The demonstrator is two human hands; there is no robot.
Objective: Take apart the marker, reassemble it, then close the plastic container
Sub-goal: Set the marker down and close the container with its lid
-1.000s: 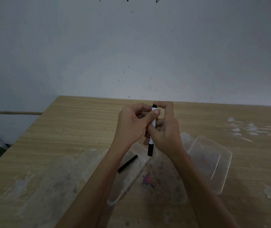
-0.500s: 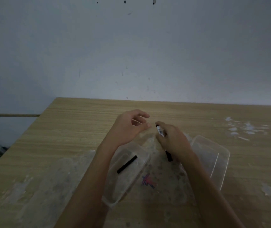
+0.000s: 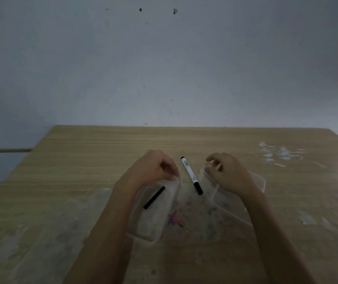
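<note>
The left hand point(image 3: 151, 171) fingers pinch the far rim of the left container half point(image 3: 153, 214); the right hand point(image 3: 228, 175) fingers curl at the right half point(image 3: 254, 181). The marker point(image 3: 191, 174) lies between them on the surface point(image 3: 82, 171). Closing is starting, it seems; next, fold both halves together.

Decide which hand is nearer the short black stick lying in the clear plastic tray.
Left. The left hand grips the clear plastic tray directly above the short black stick; the right hand is beyond the black-and-white marker.
</note>
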